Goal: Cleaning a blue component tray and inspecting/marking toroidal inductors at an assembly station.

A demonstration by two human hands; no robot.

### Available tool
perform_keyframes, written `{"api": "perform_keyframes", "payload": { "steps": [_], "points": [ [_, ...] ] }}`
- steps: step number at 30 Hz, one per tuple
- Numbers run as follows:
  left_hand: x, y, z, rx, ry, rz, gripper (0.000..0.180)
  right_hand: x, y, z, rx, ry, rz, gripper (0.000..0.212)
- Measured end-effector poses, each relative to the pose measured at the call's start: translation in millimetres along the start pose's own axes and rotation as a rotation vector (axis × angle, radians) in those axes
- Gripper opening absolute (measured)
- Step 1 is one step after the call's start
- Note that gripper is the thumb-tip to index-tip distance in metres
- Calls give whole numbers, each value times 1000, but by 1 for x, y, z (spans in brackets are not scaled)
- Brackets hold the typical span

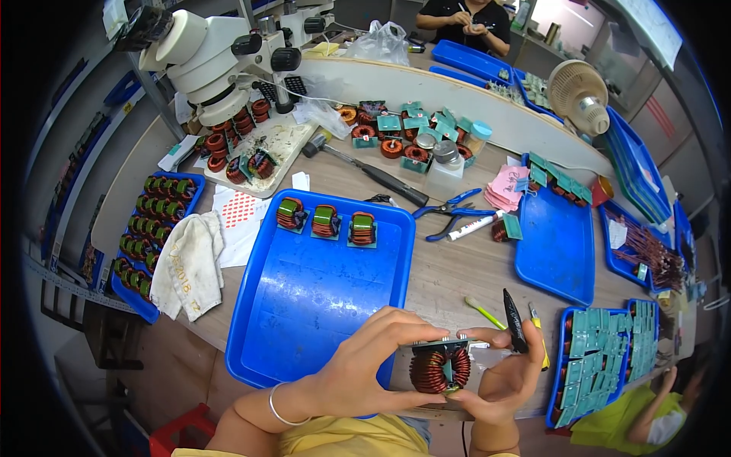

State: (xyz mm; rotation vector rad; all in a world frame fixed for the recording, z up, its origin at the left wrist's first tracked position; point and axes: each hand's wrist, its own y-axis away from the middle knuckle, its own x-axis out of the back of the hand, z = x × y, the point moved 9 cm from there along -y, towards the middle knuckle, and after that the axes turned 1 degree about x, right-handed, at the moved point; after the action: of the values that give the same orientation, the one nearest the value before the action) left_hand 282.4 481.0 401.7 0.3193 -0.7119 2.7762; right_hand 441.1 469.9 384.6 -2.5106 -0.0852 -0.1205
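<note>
Between my two hands, near the front edge of the bench, is a copper-wound toroidal coil (435,371) with a small green board along its top and short pins sticking up. My left hand (343,375), with a bangle at the wrist, pinches it from the left with thumb and fingers. From the other side my right hand (499,385) grips it with thumb and fingertip. A black pointed tool (515,321), its exact kind unclear, is also tucked between the right hand's fingers. Three similar coils stand along the far edge of the blue tray (316,286) just left.
A microscope (209,57) stands at the back left. Beyond the tray lie a hammer (388,183), pliers (454,211), a marker (474,227) and heaped coils (415,126). More blue trays sit left and right; one holds green boards (594,358). A cloth (186,263) hangs over the left edge.
</note>
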Motion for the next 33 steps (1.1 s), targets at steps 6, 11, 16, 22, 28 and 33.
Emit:
{"api": "perform_keyframes", "payload": {
  "steps": [6, 11, 16, 22, 28, 33],
  "points": [
    [-3, 1, -7, 48, 59, -38, 59, -2, 1, -10, 114, 121, -32, 107],
    [-10, 7, -20, 149, 245, -36, 60, -2, -3, -12, 113, 107, -57, 108],
    [-13, 8, -26, 229, 384, -59, 66, -9, -10, -12, 57, 68, -147, 99],
    [-11, 7, -24, 179, 415, -25, 65, -5, -3, -4, 59, 49, -42, 103],
    [-13, 10, -27, 229, 461, -46, 66, -2, 3, -9, 134, 53, 14, 104],
    [-15, 15, -32, 261, 522, -48, 63, 5, 8, -9, 128, 125, 119, 116]
  ]
}}
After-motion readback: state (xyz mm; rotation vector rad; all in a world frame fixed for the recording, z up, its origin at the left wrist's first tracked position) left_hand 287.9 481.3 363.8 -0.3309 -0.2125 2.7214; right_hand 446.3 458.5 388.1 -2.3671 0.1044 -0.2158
